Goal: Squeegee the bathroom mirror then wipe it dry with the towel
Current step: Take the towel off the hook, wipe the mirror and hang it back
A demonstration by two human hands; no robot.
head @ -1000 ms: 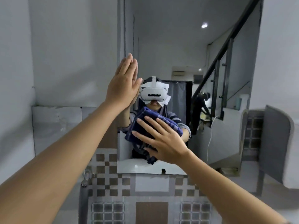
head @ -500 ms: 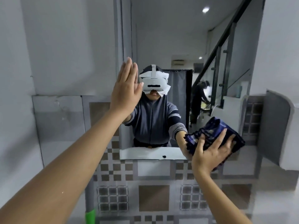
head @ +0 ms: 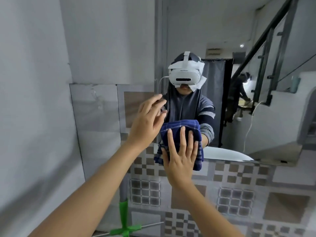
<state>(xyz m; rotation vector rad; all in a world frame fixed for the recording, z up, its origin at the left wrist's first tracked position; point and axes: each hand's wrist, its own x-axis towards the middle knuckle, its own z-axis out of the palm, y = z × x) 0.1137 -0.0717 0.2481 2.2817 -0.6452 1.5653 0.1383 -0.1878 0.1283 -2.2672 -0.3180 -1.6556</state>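
Observation:
The wall mirror (head: 222, 23) fills the upper right and reflects a person in a headset. My right hand (head: 179, 156) lies flat, fingers spread, pressing a folded dark-blue checked towel (head: 181, 127) against the mirror's lower left corner. My left hand (head: 147, 122) hovers just left of the towel at the mirror's left edge, fingers apart and slightly curled, holding nothing. A green-handled squeegee (head: 124, 218) stands low against the wall below my left arm.
Patterned brown and grey tiles (head: 239, 194) cover the wall under the mirror. A plain grey wall (head: 34, 100) is on the left. The mirror reflects a white basin rim (head: 227, 153), a stair railing and another person in the background.
My right hand has swept the towel leftward from the mirror's right side to its lower left corner. My left hand has dropped from flat on the glass and come off it.

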